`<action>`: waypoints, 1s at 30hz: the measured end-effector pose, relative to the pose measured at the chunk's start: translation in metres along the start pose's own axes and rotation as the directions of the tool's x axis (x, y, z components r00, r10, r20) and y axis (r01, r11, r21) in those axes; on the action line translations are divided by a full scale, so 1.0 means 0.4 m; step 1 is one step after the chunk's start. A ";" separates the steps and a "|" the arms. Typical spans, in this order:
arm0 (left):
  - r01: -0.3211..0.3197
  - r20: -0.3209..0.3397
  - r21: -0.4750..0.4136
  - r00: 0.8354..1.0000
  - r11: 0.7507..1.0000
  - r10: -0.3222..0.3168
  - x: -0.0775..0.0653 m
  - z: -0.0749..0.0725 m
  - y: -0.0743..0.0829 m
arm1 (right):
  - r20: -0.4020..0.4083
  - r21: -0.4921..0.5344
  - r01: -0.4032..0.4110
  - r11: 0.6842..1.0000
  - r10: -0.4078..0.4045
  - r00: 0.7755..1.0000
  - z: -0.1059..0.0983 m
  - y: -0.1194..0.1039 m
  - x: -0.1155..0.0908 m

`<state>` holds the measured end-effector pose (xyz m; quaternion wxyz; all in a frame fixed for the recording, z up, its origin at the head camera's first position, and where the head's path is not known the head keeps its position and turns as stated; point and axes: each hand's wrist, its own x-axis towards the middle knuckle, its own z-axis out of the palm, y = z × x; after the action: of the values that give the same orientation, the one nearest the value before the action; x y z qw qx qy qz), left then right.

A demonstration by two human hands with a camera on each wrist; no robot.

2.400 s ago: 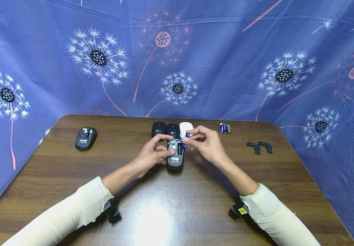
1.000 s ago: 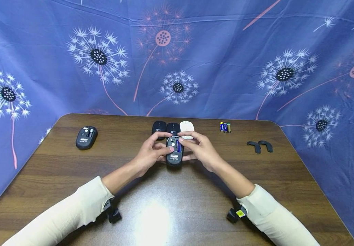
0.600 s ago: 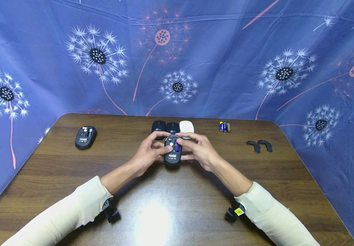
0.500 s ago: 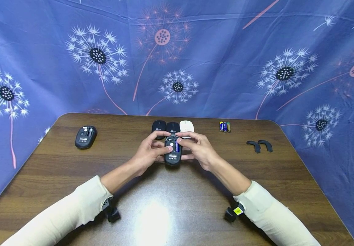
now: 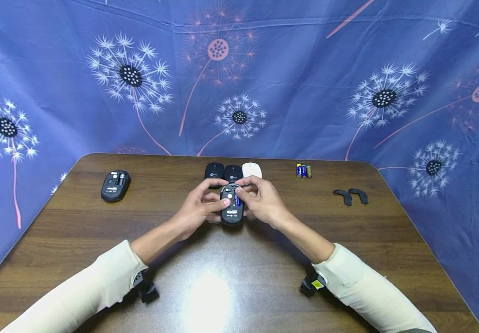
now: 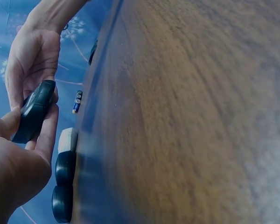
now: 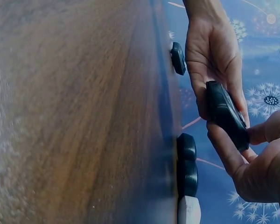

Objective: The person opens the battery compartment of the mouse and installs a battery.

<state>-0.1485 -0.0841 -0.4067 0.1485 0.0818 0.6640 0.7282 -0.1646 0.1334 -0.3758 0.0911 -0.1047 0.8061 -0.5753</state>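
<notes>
A black computer mouse (image 5: 232,215) is held underside up over the middle of the table, its battery compartment uncovered. Inside the compartment lies a blue battery (image 5: 238,200). My left hand (image 5: 197,208) grips the mouse from the left, thumb on its underside near the white round spot. From the other side my right hand (image 5: 264,201) holds the right edge, with the thumb at the upper end of the battery. Both wrist views show the mouse (image 6: 35,112) raised above the table, fingers beneath it and thumbs on top.
Behind the hands stand two black mice (image 5: 214,171) and a white mouse (image 5: 251,169) in a row. An upturned black mouse (image 5: 115,186) lies at the left. Three batteries (image 5: 303,170) sit at the back right, with two black curved covers (image 5: 357,195) nearer the right edge.
The blue battery, earlier pinched in my right hand beside the mouse, now lies in the compartment. My right thumb has shifted onto its upper end, and the mouse has moved slightly left.
</notes>
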 end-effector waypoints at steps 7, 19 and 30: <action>0.000 -0.001 0.009 1.000 1.000 0.000 -0.006 -0.014 -0.002 | 0.022 0.068 -0.030 0.997 0.028 0.999 0.005 0.003 0.006; 0.018 -0.030 -0.021 0.999 1.000 -0.018 -0.018 -0.055 0.004 | 0.066 0.179 -0.068 0.982 0.057 0.996 0.037 0.004 0.029; 0.055 -0.100 0.041 0.994 0.998 -0.051 -0.041 -0.107 0.016 | 0.158 0.230 -0.103 0.968 0.067 0.985 0.072 -0.009 0.030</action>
<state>-0.1474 -0.1303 -0.4038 0.1331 0.0312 0.6882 0.7125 -0.1683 0.1027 -0.3820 0.1874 -0.1009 0.7262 -0.6537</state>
